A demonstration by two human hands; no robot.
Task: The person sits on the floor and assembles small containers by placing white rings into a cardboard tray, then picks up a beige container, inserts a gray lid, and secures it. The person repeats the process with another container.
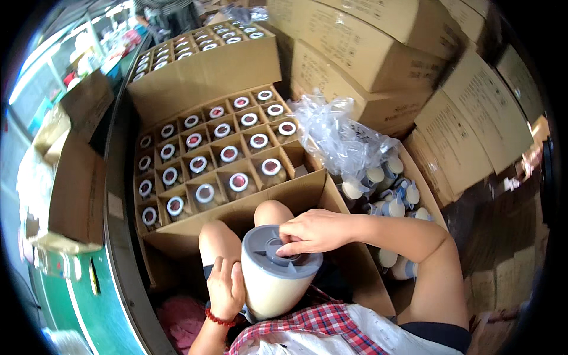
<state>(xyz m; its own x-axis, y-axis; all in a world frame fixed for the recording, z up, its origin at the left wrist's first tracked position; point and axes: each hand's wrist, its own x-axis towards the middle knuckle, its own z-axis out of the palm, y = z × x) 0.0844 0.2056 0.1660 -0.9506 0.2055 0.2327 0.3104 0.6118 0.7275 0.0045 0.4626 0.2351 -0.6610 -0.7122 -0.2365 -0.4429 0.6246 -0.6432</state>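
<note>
A cream cylindrical container (269,294) with a grey round end (260,245) facing up stands slightly tilted in my lap. The grey end has a recessed centre with spoke-like ribs. My right hand (316,232) reaches over from the right, thumb and fingers closed on the centre piece; the fingertips partly cover it. My left hand (226,288), above a red bead bracelet (220,318), is pressed to the container's left side with its fingers bent. The container's far side and lower end are hidden.
An open divided carton (236,204) before my knees holds several bottle-like pieces with white rings. Another filled carton (204,68) stands behind it. At right, clear plastic bags (343,133) lie over a box of cream-topped jugs (395,207). Stacked cartons (367,59) rise beyond; a green bench (89,299) runs left.
</note>
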